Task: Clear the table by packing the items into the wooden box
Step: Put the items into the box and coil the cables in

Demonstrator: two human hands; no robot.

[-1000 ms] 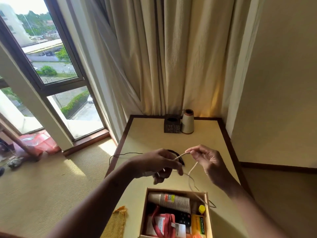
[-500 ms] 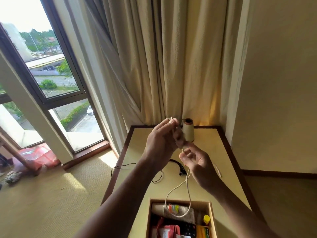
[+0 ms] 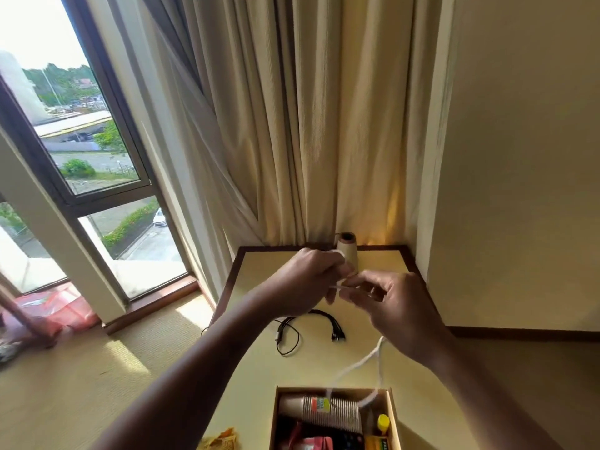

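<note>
Together midair, left hand (image 3: 305, 280) and right hand (image 3: 399, 306) on cord (image 3: 358, 361).

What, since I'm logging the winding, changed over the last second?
Both hands rose and drew together: left hand and right hand now pinch the thin white string close up, its loop dangling into the open wooden box. Black cable and beige cone spool stayed put.

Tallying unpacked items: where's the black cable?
Head view: the black cable lies on the table, left of centre, below the left hand, beyond the wooden box.
</note>
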